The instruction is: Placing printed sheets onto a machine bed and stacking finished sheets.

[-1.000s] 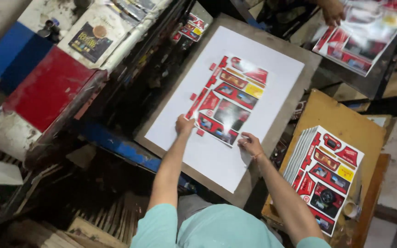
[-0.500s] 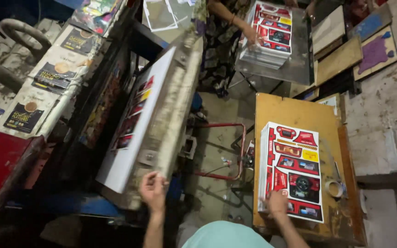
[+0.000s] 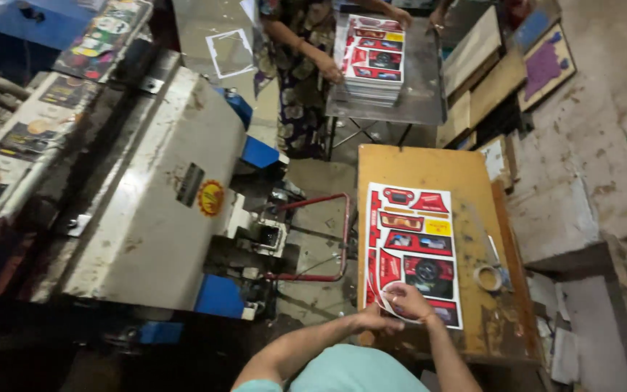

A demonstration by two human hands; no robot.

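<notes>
Presently both hands work at the near edge of a stack of printed sheets [image 3: 414, 250], which lies on a wooden table [image 3: 429, 163] at roughly four o'clock in the head view. The left hand [image 3: 376, 319] sits at the stack's near left corner, fingers curled in a narrow pinch on the edge of the top sheet. The right hand [image 3: 409, 300] rests just beside it, on the stack's lower part, fingers bent and closed on the same white curling edge. The sheets are red, white and black, with cut-out shapes printed on them.

A roll of tape [image 3: 486, 276] lies on the table at three o'clock from the hands, apart from the stack. A large grey press [image 3: 161, 203] fills the nine o'clock side, its plate closed, with a red bar [image 3: 321, 236] between it and the table.

At twelve o'clock another person [image 3: 300, 58] stands at a metal table [image 3: 419, 80], hands on a second stack [image 3: 375, 54] of like sheets.

Judgement: the step in hand appears to be separating one sheet from the stack. The next move would call for lifting that sheet clear without dragging those beneath, then carrying it towards the press at nine o'clock.
</notes>
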